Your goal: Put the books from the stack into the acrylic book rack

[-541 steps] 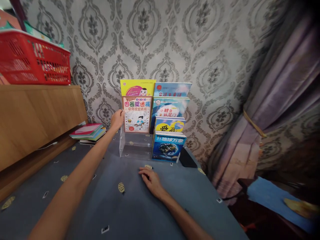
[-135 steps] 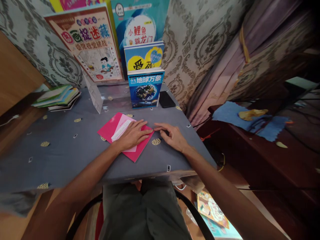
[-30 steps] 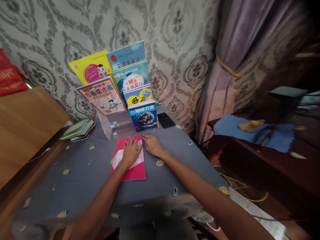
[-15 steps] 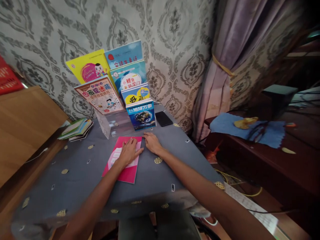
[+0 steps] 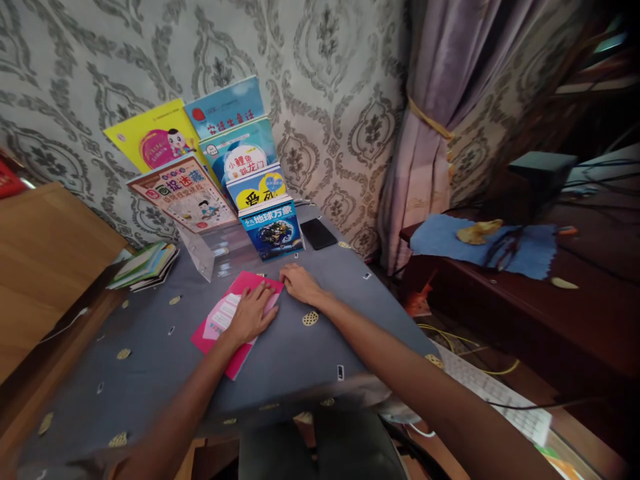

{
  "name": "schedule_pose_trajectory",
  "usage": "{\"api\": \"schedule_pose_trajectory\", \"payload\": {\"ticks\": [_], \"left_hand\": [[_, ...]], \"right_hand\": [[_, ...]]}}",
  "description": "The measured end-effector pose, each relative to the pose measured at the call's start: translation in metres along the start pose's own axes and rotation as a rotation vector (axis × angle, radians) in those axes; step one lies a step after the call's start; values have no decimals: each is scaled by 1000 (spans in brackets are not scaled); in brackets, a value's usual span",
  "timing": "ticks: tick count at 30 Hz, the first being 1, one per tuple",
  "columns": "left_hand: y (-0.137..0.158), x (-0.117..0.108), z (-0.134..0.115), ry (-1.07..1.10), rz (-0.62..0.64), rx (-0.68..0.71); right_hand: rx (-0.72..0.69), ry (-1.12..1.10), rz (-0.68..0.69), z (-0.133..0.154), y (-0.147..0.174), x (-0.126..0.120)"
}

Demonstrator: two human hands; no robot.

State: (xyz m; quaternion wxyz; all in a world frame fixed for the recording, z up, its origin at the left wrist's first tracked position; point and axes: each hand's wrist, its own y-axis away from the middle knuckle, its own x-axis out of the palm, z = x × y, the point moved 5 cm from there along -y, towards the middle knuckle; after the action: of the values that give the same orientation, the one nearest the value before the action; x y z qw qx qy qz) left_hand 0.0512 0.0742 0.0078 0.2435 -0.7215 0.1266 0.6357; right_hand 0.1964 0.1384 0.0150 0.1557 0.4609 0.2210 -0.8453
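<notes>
A pink book [image 5: 213,332] with a pale panel of print lies aslant on the grey tablecloth. My left hand [image 5: 253,313] rests flat on its cover, fingers stretched out. At the book's far right corner is my right hand [image 5: 297,281], its fingers bent and together around that corner; the fingertips are partly hidden. Beyond the hands, a clear stand [image 5: 197,253] holds several upright books, among them an orange-framed book [image 5: 183,197], a yellow book [image 5: 150,133] and a dark blue book with a globe [image 5: 274,233].
A black phone [image 5: 319,235] lies right of the stand. At the table's left is a pile of thin books [image 5: 145,265] near a wooden panel [image 5: 55,260]. A blue cloth [image 5: 445,240] covers part of a dark red surface on the right. A white keyboard [image 5: 493,387] lies lower right.
The pink book has turned clockwise, its near end swinging left. My left hand stays flat on it, while my right hand is now at its far corner. The camera view has shifted slightly.
</notes>
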Motion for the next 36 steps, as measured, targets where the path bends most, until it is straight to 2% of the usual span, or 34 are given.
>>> {"api": "schedule_pose_trajectory", "payload": {"ticks": [2, 4, 10, 15, 17, 20, 23, 26, 30, 34, 36], "left_hand": [[9, -3, 5, 60, 11, 79], [14, -7, 9, 96, 11, 99], [14, -12, 5, 124, 12, 33], [14, -13, 8, 157, -47, 4], [18, -14, 20, 162, -75, -42], [36, -18, 54, 112, -91, -144], [62, -21, 91, 68, -78, -239], [79, -21, 109, 83, -72, -279], [72, -12, 99, 109, -99, -350], [57, -3, 80, 106, -155, -400], [55, -1, 75, 119, -165, -401]], "right_hand": [[-39, -15, 17, 1, 2, -1], [-61, -23, 25, 2, 3, -2], [-119, -25, 34, 8, 5, 0], [-159, -11, 48, 11, 7, 2], [-167, -4, 50, 13, 9, 4], [-209, 9, 40, 22, 13, 6], [-319, 14, 70, 38, 18, 13], [-405, 8, 140, 49, 21, 22], [-383, 61, 155, 39, 16, 25], [-317, 107, 85, 23, 10, 20], [-371, 85, 78, 31, 16, 23]]}}
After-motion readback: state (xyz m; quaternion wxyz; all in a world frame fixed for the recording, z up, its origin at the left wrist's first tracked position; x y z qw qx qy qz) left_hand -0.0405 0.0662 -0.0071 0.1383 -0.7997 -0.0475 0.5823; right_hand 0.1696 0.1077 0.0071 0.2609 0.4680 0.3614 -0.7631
